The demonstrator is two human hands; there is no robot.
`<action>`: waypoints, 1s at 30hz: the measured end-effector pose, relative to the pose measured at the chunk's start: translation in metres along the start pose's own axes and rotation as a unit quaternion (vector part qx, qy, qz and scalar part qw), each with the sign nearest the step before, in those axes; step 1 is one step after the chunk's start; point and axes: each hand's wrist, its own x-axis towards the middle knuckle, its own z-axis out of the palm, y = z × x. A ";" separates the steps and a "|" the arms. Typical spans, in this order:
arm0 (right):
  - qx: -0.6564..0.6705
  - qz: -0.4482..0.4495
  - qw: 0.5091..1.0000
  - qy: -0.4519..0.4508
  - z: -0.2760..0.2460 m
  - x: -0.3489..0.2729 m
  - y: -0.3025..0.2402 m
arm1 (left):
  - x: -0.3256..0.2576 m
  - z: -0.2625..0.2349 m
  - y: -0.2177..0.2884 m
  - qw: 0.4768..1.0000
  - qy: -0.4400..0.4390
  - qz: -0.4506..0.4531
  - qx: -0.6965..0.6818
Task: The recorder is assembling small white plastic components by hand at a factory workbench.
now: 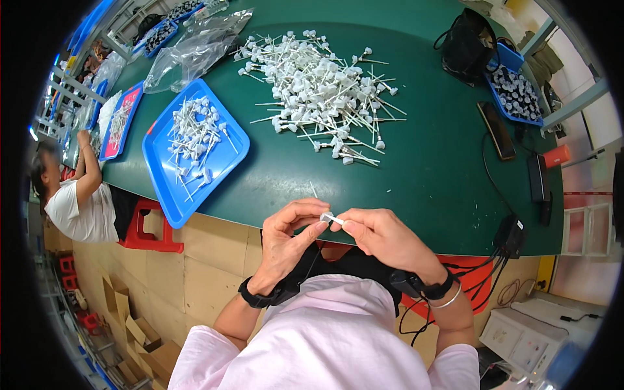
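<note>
Close to the table's front edge, my two hands meet over a small white plastic piece (327, 216) with a thin stem. My left hand (288, 229) pinches its broader head between thumb and fingertips. From the other side, my right hand (385, 235) is closed on a short white stick-like part that points at the head; whether the two are joined I cannot tell. Another thin white stem shows just above my left fingers. Beyond my hands lies a large heap of similar white stemmed pieces (325, 91). More of them lie in a blue tray (237, 140) to the left.
Green table (416, 175) under everything. Clear plastic bags (195, 62) lie far left. At right are a black bag (468, 49), a phone (496, 130), a blue bin of dark-and-white parts (517, 94) and cables. A person (78, 201) sits at the left beside another tray.
</note>
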 end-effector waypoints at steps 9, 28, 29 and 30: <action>-0.255 -0.060 0.959 0.105 0.022 -0.015 -0.025 | 0.000 0.003 -0.004 0.994 0.062 -0.060 -0.066; -0.264 -0.050 0.953 0.142 0.029 -0.015 -0.021 | -0.004 0.014 -0.009 0.994 0.076 0.066 0.035; -0.263 -0.049 0.953 0.142 0.029 -0.015 -0.021 | -0.004 0.014 -0.009 0.994 0.076 0.067 0.039; -0.263 -0.049 0.953 0.142 0.029 -0.014 -0.020 | -0.004 0.014 -0.009 0.994 0.077 0.068 0.042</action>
